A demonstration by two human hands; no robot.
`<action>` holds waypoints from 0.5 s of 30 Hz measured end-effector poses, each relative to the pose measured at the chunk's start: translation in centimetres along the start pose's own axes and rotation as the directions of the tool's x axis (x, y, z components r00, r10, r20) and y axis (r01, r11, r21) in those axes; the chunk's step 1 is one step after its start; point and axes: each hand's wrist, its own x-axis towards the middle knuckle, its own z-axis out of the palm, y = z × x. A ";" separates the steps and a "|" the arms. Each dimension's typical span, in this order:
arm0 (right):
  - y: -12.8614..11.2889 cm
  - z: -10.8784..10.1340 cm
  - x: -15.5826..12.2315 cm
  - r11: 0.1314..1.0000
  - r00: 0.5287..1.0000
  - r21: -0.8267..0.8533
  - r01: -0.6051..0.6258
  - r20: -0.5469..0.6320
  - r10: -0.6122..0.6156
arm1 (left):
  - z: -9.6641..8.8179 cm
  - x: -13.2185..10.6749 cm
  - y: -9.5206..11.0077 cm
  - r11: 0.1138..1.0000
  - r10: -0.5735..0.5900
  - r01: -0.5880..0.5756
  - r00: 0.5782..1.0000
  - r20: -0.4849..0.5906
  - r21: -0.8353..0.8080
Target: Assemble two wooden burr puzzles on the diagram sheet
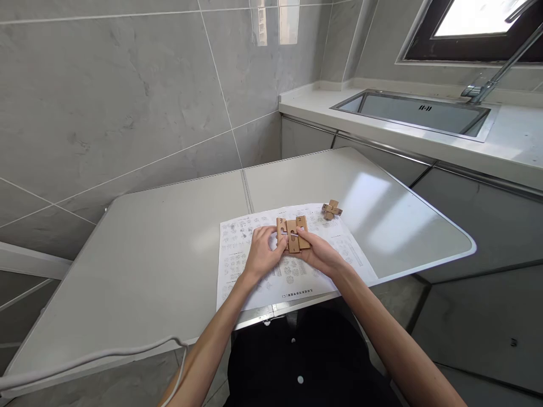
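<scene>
Between my two hands is a wooden puzzle [292,239] made of notched, numbered pieces fitted side by side. My left hand [263,251] grips its left edge, thumb on the front face. On the opposite edge, my right hand [319,251] holds it with the thumb pressed near the upper right piece. Fingers behind the wood are partly hidden. Under the hands lies a printed instruction sheet [237,271] with rows of small diagrams. A cross-shaped wooden puzzle piece group [331,210] rests at the sheet's far right corner, apart from both hands.
A pale folding table [169,254] with a centre seam carries the sheet. Its far side runs along a grey tiled wall [127,102]. To the right stand a counter with a sink [416,110] and a faucet [479,90]. A white cable [106,355] crosses the front left.
</scene>
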 end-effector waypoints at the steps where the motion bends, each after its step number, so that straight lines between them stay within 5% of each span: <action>1: -0.1 0.0 0.2 1.000 1.000 -0.008 0.007 0.002 -0.007 | 0.0 0.2 0.0 1.000 -0.005 0.005 1.000 0.008 -0.009; 11: -0.3 -0.3 2.2 1.000 0.997 0.001 -0.003 -0.071 0.003 | -0.4 1.0 0.1 0.880 -0.165 0.108 0.983 -0.085 -0.462; 15: -0.5 -1.1 2.6 0.998 0.996 0.055 -0.034 -0.078 0.038 | -0.8 1.1 -0.5 0.775 -0.167 0.133 0.986 0.004 -0.618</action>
